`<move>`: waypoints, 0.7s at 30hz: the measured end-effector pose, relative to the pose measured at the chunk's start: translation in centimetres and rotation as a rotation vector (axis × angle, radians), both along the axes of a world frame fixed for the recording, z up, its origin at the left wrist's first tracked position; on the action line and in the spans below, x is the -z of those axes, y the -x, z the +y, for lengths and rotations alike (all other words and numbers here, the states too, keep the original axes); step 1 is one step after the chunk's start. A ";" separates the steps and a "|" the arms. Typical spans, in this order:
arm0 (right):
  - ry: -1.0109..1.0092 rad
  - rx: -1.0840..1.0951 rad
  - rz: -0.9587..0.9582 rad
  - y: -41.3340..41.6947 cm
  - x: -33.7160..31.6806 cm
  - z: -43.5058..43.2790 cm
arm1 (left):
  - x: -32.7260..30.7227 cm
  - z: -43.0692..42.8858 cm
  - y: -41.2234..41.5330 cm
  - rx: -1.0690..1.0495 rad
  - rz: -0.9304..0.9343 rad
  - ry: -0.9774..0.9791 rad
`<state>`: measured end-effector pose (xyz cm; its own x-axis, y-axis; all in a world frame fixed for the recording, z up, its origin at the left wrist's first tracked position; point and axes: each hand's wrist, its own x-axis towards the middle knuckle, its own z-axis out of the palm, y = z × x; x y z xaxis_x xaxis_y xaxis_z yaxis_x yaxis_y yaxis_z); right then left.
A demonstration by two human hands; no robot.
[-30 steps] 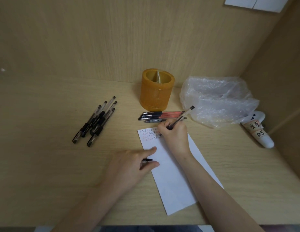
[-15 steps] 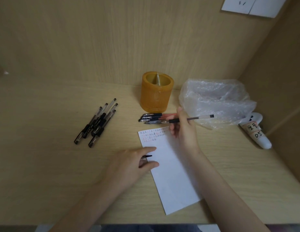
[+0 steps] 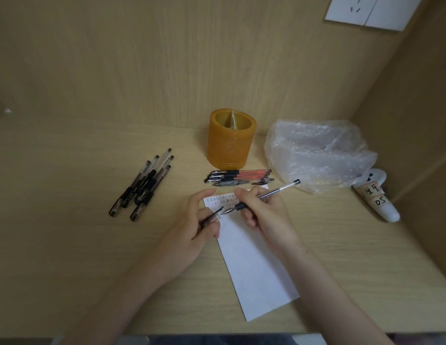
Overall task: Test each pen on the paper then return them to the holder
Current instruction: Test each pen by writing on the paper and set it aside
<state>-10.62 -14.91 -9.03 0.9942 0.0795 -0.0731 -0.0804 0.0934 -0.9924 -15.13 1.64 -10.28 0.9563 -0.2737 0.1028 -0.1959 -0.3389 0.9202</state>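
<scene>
While the right hand [image 3: 266, 216] grips an uncapped pen [image 3: 275, 192] between its thumb and curled fingers, the pen's metal tip points left and slightly down at the clear pen cap [image 3: 214, 216], which the left hand [image 3: 195, 229] pinches between thumb and forefinger. The tip is just beside the mouth of the cap, though whether the two touch cannot be told. The pen's rear end slants up and to the right, toward a crumpled clear plastic bag [image 3: 316, 155]. Both hands are over the far end of the white paper [image 3: 257, 270], which lies flat on the desk [image 3: 67, 245] with its long side running down toward the near edge; rows of small black and red marks fill its top strip. The orange holder [image 3: 229, 143] stands upright at the back of the desk, near the wooden back wall, with a divider showing inside its opening. Between the holder and the paper lies a bundle of red-barrelled pens [image 3: 242, 176], side by side and pointing left to right. Well apart to the left, a cluster of black-capped pens [image 3: 144, 188] lies diagonally on the desk. By the right side wall, beyond the bag, lies a white tube [image 3: 381, 202] with handwritten labels. A white socket plate [image 3: 366, 8] is fixed high on the back wall at the right.
</scene>
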 end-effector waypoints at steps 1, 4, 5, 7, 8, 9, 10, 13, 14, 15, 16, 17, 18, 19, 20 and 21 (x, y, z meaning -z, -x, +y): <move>0.007 -0.004 0.000 0.1 -0.1 0.1 | 0.0 0.0 0.1 0.004 0.000 0.005; 0.047 -0.040 -0.011 0.3 -0.1 0.2 | -0.2 -0.2 0.2 0.011 0.014 0.022; 0.069 -0.066 -0.012 0.4 -0.1 0.2 | -0.1 -0.2 0.1 0.010 0.012 0.015; 0.106 -0.129 -0.017 0.7 0.1 0.2 | 0.0 -0.2 -0.1 0.006 -0.004 -0.030; 0.120 -0.160 -0.016 0.8 0.1 0.3 | 0.0 -0.2 -0.1 0.004 -0.013 -0.052; 0.127 -0.186 -0.010 0.9 0.0 0.3 | 0.0 -0.1 -0.1 -0.003 -0.021 -0.061; 0.118 -0.208 -0.004 1.0 0.0 0.3 | -0.1 -0.1 -0.1 -0.021 -0.027 -0.056; 0.043 -0.256 -0.009 1.3 0.0 0.1 | -0.3 0.7 -0.2 -0.142 -0.048 -0.063; 0.032 -0.261 -0.020 1.4 0.2 0.1 | -0.3 0.9 -0.3 -0.177 -0.049 -0.075; 0.021 -0.262 -0.020 1.5 0.3 0.1 | -0.3 1.1 -0.3 -0.194 -0.047 -0.083; 0.011 -0.253 -0.011 1.6 0.4 0.1 | -0.3 1.1 -0.3 -0.197 -0.042 -0.088; 0.000 -0.238 0.013 1.7 0.4 0.3 | -0.3 1.0 -0.3 -0.198 -0.040 -0.092; -0.006 -0.221 0.033 1.6 0.4 0.4 | -0.3 0.8 -0.2 -0.200 -0.041 -0.098; -0.006 -0.205 0.047 1.6 0.4 0.4 | -0.4 0.7 -0.2 -0.199 -0.045 -0.104; -0.001 -0.194 0.052 1.4 0.3 0.3 | -0.6 0.5 -0.2 -0.195 -0.051 -0.109; 0.004 -0.190 0.054 1.4 0.2 0.3 | -0.7 0.3 -0.2 -0.188 -0.054 -0.116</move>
<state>-11.98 -14.59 -9.25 0.9559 0.2649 -0.1268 -0.1495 0.0672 -0.9865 -14.93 1.97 -9.56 0.9856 -0.1044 0.1329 -0.1669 -0.4773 0.8628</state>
